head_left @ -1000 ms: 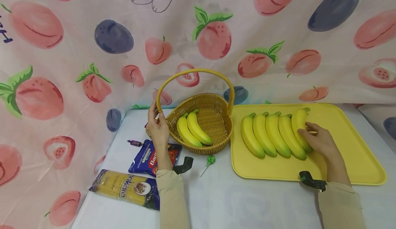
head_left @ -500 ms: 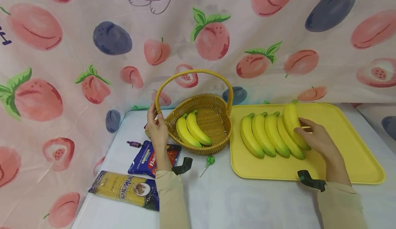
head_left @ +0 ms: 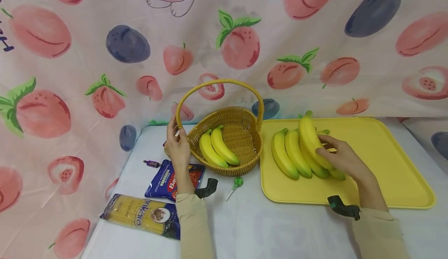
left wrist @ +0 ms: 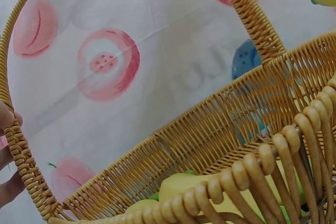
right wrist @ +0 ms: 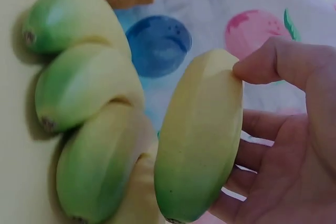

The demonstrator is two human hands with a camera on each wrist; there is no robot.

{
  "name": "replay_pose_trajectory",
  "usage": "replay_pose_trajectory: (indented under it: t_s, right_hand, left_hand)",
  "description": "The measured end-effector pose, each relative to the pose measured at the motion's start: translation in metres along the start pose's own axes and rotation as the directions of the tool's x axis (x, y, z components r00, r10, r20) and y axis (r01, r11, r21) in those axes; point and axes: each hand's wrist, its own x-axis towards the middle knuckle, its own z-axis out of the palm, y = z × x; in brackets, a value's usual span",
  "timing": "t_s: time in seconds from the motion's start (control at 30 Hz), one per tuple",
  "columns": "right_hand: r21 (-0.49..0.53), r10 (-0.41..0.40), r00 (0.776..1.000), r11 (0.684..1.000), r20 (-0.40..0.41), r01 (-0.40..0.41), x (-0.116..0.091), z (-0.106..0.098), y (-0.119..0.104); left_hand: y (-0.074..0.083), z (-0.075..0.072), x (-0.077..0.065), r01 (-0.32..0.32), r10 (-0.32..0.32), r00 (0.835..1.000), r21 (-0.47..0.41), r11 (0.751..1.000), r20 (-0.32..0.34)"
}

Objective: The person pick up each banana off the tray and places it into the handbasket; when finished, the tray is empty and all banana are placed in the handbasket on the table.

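Observation:
My right hand [head_left: 341, 158] pinches a banana [head_left: 310, 140] between thumb and fingers, lifted above the row of bananas [head_left: 284, 156] on the yellow tray [head_left: 392, 165]. In the right wrist view the held banana [right wrist: 199, 140] stands apart from the others, its green tip downward. At the left side of the wicker basket [head_left: 245, 138], my left hand [head_left: 179, 146] grips the base of the arched handle [head_left: 220, 81]. The left wrist view shows fingertips [left wrist: 8, 119] around that handle. Two bananas [head_left: 218, 148] lie inside the basket on its left.
Left of the basket lie a blue Barilla packet [head_left: 173, 179], a small purple-wrapped candy [head_left: 152, 163] and a bag of spaghetti [head_left: 140, 214]. A green lollipop [head_left: 237, 182] is in front of the basket. A fruit-print cloth [head_left: 308, 29] hangs behind the table.
My right hand has lifted the rightmost banana off the tray and carried it left over the other bananas. The left hand stays on the basket handle.

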Motion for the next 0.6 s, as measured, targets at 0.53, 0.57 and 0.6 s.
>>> replay_pose_trajectory:
  t_s: [0.53,0.57,0.6]
  right_hand:
    - [-0.035,-0.200,0.973,0.978,0.119,0.206,0.001,0.030,-0.046]
    - [-0.033,-0.216,0.968,0.974,0.130,0.223,0.001,0.033,-0.049]
    - [-0.035,-0.231,0.963,0.971,0.142,0.238,0.002,0.035,-0.052]
  left_hand:
    - [-0.034,0.002,0.010,0.001,-0.001,1.000,0.000,1.000,-0.017]
    - [-0.034,0.002,0.010,-0.002,0.002,1.000,0.002,1.000,-0.017]
    - [-0.034,0.002,0.010,-0.004,0.004,1.000,0.002,1.000,-0.017]
